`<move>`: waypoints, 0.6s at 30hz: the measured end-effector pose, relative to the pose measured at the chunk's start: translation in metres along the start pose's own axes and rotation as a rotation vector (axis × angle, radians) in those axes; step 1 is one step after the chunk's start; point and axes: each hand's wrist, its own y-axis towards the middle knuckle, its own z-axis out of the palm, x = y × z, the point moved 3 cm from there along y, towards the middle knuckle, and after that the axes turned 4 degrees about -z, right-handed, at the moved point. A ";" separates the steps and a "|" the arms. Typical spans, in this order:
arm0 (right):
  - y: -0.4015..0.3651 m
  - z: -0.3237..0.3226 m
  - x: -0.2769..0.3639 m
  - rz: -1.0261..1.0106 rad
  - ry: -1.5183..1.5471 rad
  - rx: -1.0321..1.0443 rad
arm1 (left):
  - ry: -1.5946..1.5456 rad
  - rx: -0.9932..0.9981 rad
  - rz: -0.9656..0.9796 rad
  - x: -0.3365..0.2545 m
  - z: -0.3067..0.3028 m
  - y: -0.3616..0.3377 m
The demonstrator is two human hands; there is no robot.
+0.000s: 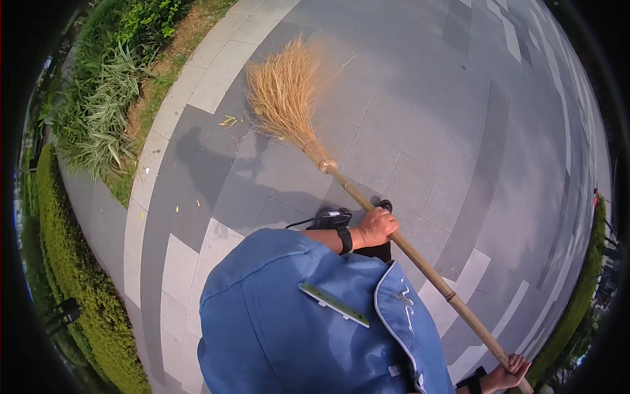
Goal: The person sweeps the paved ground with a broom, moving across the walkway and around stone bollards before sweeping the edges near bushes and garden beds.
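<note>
A straw broom (289, 92) with a long bamboo handle (420, 262) reaches diagonally across the view. Its bristles fan out over the grey paving at the upper middle, blurred along their right edge. My left hand (377, 228) is closed around the handle, some way below the binding. Far down at the lower right, my right hand (510, 374) grips the handle near its end. A few yellowish leaves (230, 121) lie on the paving just left of the bristles.
A planted bed (105, 98) with a pale stone border (157, 141) runs along the left. Below it stands a clipped hedge (85, 282). Small leaf bits (198, 202) dot the paving. Another hedge (577, 295) lines the right edge.
</note>
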 end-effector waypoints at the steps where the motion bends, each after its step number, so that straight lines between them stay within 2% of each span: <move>1: -0.002 0.010 -0.034 0.118 0.114 0.137 | 0.048 -0.004 -0.098 0.026 -0.019 -0.033; 4: -0.063 0.073 -0.152 0.382 0.278 0.193 | 0.352 0.147 -0.373 0.113 -0.084 -0.119; 6: -0.119 0.108 -0.198 0.495 0.268 0.318 | 0.537 0.212 -0.525 0.168 -0.130 -0.182; 8: -0.162 0.126 -0.204 0.537 0.306 0.353 | 0.662 0.148 -0.588 0.159 -0.179 -0.234; 10: -0.156 0.145 -0.198 0.540 0.352 0.359 | 0.645 -0.059 -0.581 0.136 -0.212 -0.241; 12: -0.145 0.113 -0.194 0.560 0.421 0.332 | 0.632 -0.271 -0.543 0.129 -0.215 -0.270; 13: -0.151 0.075 -0.178 0.528 0.440 0.294 | 0.628 -0.387 -0.503 0.122 -0.204 -0.294; 14: -0.156 0.036 -0.161 0.499 0.455 0.256 | 0.615 -0.306 -0.475 0.113 -0.188 -0.310; 16: -0.167 -0.060 -0.113 0.449 0.512 0.322 | 0.535 -0.157 -0.411 0.074 -0.146 -0.328; 18: -0.188 -0.147 -0.059 0.261 0.478 0.240 | 0.477 -0.125 -0.331 0.015 -0.107 -0.332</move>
